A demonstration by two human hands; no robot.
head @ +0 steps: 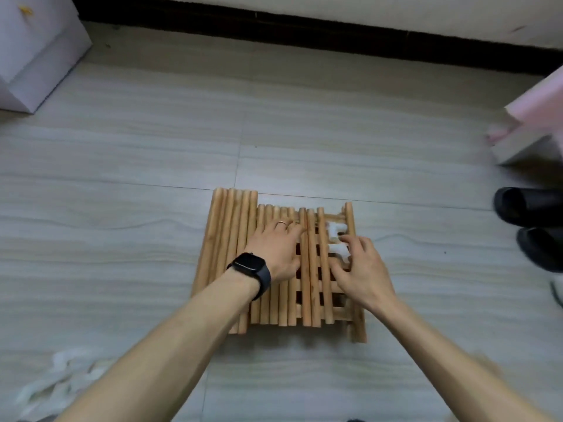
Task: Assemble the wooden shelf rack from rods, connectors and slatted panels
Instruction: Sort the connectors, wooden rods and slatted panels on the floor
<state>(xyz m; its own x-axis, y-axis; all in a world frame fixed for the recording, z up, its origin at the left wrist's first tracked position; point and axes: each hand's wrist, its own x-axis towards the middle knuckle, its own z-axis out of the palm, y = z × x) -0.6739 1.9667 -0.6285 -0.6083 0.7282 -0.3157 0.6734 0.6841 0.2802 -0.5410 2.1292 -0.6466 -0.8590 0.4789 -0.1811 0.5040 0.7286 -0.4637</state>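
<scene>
Pale wood-grain floor [122, 184], bounded at the far side by a dark skirting strip [304, 28]. White box [33, 50] at far left; pink-and-white object [536, 123] at far right, blurred. Two black shoes [536, 226] at the right edge.

Stack of wooden parts at centre, flat on the floor: bundle of long rods [231, 239] on the left, shorter rods [274, 303] just beside them, slatted panels [335, 287] on the right, partly under the rods. Several rods laid lengthwise across the panel slats.

Left hand [280, 254] palm down on the shorter rods, fingers spread and flat, closed on nothing; ring on one finger, black watch [249, 269] on the wrist. Right hand [362, 272] resting on the slatted panels, fingers curled at two white connectors [336, 239] lying on the slats; fingertips touching the nearer connector, actual hold not discernible.

Blurred heap of white pieces [61, 382] at lower left, well apart from the stack.
</scene>
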